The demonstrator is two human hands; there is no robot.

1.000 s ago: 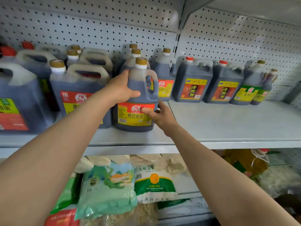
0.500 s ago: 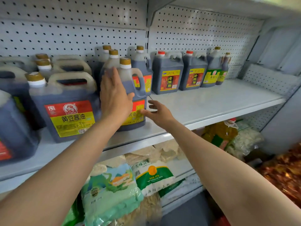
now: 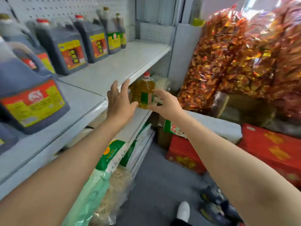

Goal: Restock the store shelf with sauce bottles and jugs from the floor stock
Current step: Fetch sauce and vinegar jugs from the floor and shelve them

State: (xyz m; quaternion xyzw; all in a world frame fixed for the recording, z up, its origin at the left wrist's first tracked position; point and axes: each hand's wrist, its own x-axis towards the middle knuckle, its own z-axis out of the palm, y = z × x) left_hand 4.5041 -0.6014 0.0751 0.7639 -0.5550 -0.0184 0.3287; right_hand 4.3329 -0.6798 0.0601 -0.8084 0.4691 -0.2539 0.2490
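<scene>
Dark soy sauce jugs stand in a row on the white shelf (image 3: pixel 114 67): a big one with a red and yellow label (image 3: pixel 31 98) at the near left, two red-capped jugs (image 3: pixel 65 46) (image 3: pixel 92 39) further back, and slimmer bottles (image 3: pixel 112 35) at the far end. My left hand (image 3: pixel 119 98) hangs in the air off the shelf's front edge, fingers spread, holding nothing. My right hand (image 3: pixel 164 103) is beside it, fingers loosely spread, also empty. Behind both hands a yellow oil jug (image 3: pixel 143 90) sits on the lower shelf.
Bags of noodles and a green and white packet (image 3: pixel 112 154) fill the lower shelf. Red cartons (image 3: pixel 270 154) lie on the floor at the right under big bags of red and gold snacks (image 3: pixel 236 54). Dark bottles (image 3: pixel 216 207) lie on the grey floor near my white shoe (image 3: pixel 183 211).
Both hands have let go of the soy sauce jug and drawn away from the shelf. My view has swung right toward the shelf end and the floor.
</scene>
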